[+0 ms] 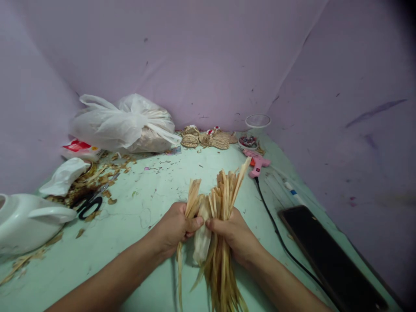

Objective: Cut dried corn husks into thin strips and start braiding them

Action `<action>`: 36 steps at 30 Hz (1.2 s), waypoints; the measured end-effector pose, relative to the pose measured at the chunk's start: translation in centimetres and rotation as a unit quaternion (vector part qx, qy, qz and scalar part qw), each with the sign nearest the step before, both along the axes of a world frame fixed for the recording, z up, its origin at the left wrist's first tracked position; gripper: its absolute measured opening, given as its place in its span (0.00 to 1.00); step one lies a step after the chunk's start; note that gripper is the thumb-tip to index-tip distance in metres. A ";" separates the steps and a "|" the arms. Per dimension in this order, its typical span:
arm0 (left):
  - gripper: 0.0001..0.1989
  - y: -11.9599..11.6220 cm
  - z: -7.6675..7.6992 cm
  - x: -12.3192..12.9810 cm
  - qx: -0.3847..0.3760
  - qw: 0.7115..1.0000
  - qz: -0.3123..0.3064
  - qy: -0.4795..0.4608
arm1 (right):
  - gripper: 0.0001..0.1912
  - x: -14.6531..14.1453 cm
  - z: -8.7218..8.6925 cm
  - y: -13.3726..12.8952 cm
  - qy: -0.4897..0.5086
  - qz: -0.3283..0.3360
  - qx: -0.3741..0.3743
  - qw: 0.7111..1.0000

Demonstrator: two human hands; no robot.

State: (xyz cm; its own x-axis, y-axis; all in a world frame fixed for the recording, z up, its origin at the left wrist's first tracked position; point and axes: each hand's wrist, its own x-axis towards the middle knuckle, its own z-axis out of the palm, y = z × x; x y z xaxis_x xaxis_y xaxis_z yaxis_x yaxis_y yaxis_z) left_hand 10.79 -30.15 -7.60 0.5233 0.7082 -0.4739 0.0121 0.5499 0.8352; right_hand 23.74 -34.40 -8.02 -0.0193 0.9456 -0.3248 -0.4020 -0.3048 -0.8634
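A large bundle of dried, straw-coloured plant strips (224, 242) is gripped in my right hand (232, 234), its ends sticking up and its long tails hanging down. My left hand (180, 225) is closed around a smaller bunch of the same strips (193, 197). Between the two hands is a paler, whitish piece of dry husk-like material (203, 234), with both thumbs pressing at its edges. The thumbs nearly meet, and the fingers behind the strips are mostly hidden.
On the left lie a white pitcher (32, 223), black-handled scissors (89, 206) and dry scraps (104, 177). A tied plastic bag (125, 125) and woven pieces (211, 138) stand along the back wall. To the right are a pink glue gun (258, 163), its cord and a dark phone-like slab (331, 255).
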 end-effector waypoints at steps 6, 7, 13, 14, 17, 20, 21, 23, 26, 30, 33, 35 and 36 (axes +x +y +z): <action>0.14 0.4 -0.2 -0.5 0.002 0.999 -0.005 -0.041 | 0.11 0.5 0.1 0.3 0.045 -0.021 -0.037 0.998; 0.14 0.7 -0.1 -0.7 0.009 0.999 0.008 -0.037 | 0.11 0.9 0.2 0.4 0.057 -0.026 -0.046 0.997; 0.12 3.9 1.2 -2.9 0.030 0.995 0.091 -0.013 | 0.15 4.9 2.8 0.7 0.196 -0.032 0.008 0.980; 0.11 4.5 1.4 -3.2 0.036 0.994 0.108 0.003 | 0.15 5.5 3.3 0.5 0.206 -0.010 0.016 0.978; 0.09 5.2 1.8 -3.9 0.055 0.988 0.135 0.052 | 0.14 6.5 4.1 0.2 0.222 0.051 0.025 0.973; 0.09 4.5 1.9 -3.4 0.056 0.992 0.097 0.062 | 0.19 5.6 3.1 0.5 0.239 0.046 0.004 0.970; 0.09 4.1 1.8 -3.0 0.055 0.993 0.083 0.057 | 0.20 5.1 2.5 0.7 0.241 0.034 -0.014 0.970; 0.13 2.8 1.5 -2.0 0.051 0.995 0.064 0.051 | 0.20 3.7 1.1 1.0 0.237 0.007 -0.057 0.970; 0.20 1.0 0.8 -0.5 0.048 0.997 0.035 0.048 | 0.15 1.7 -0.5 1.0 0.210 -0.003 -0.096 0.973; 0.16 -0.1 -0.1 0.3 0.056 0.998 -0.016 0.008 | 0.13 0.4 -1.1 0.7 0.154 0.036 -0.112 0.981; 0.20 0.1 -0.3 0.0 0.029 1.000 -0.007 -0.009 | 0.15 0.8 -0.9 0.7 0.164 0.013 -0.122 0.979; 0.23 0.4 -0.4 -0.2 0.012 1.000 0.013 -0.015 | 0.15 1.4 -0.7 1.0 0.154 -0.043 -0.115 0.980; 0.23 0.6 -0.4 -0.2 0.006 1.000 0.017 -0.018 | 0.15 1.7 -0.7 1.1 0.141 -0.072 -0.111 0.981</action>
State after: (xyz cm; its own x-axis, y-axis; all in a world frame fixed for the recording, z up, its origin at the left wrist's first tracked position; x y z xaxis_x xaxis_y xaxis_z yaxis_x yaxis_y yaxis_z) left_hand 10.57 -29.60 -8.03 0.5153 0.7315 -0.4465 -0.0359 0.5390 0.8415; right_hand 25.40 -33.32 -8.67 -0.0089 0.8521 -0.5234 -0.6682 -0.3944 -0.6309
